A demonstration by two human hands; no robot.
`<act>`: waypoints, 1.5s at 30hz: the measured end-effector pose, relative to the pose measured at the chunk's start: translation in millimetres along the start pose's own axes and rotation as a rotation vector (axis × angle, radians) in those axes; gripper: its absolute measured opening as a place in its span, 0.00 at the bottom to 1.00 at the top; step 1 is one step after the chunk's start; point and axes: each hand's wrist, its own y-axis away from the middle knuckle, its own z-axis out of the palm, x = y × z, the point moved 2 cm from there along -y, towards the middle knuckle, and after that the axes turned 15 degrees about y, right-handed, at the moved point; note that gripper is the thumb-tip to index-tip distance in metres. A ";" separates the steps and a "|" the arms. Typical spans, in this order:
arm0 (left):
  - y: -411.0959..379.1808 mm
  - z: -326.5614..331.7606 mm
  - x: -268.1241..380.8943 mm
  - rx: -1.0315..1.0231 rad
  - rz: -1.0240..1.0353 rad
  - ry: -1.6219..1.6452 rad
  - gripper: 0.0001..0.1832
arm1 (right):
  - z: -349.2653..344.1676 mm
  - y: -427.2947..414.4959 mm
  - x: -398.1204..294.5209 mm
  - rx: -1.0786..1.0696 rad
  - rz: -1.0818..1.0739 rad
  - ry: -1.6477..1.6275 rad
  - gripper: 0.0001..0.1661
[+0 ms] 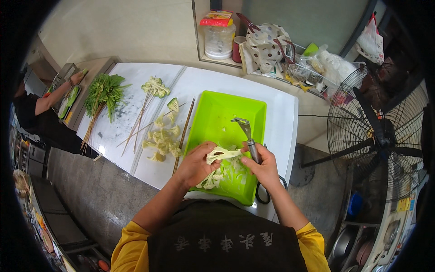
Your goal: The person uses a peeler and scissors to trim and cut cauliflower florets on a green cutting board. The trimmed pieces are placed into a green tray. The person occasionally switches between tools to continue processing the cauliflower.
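My left hand (pixel 196 164) pinches the head end of a cut cauliflower floret (pixel 226 154), which lies sideways with a dark hollow in its cut face. In my right hand (pixel 264 166) is a metal-handled Y-shaped peeler (pixel 251 148), its blade pointing up and away from me. Thumb and fingertips of that hand are at the floret's stem end. Both hands are over a bright green plastic tray (pixel 212 105). Pale peelings (pixel 237 171) and cauliflower trimmings (pixel 211 180) lie in it. Black looped handles, apparently scissors (pixel 258 197), show beside the tray's near right corner.
Left of the tray lie cauliflower florets (pixel 163 137), thin sticks (pixel 185 136), skewered broccoli or cauliflower (pixel 155 87) and skewered leafy greens (pixel 106 93). A large floor fan (pixel 384 132) stands at right. Another person (pixel 44 112) works at far left. A cluttered ledge (pixel 217 40) runs behind.
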 end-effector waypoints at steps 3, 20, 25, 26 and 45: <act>-2.4 -3.1 -5.8 0.000 -0.134 0.049 0.12 | 6.7 -1.1 0.6 -0.123 0.023 -0.121 0.11; -7.5 0.5 0.0 0.139 0.330 -0.200 0.24 | 35.9 20.4 1.4 -0.042 -0.040 0.095 0.15; -7.8 -4.6 8.4 0.252 0.301 -0.264 0.20 | 12.2 31.5 -13.0 0.013 -0.318 0.665 0.15; -9.4 -8.0 7.6 0.238 0.308 -0.290 0.22 | 12.3 31.1 -13.7 0.023 -0.367 0.700 0.15; -11.0 -9.4 2.6 0.316 0.370 -0.644 0.22 | 18.9 29.1 -29.8 0.096 -0.491 0.959 0.20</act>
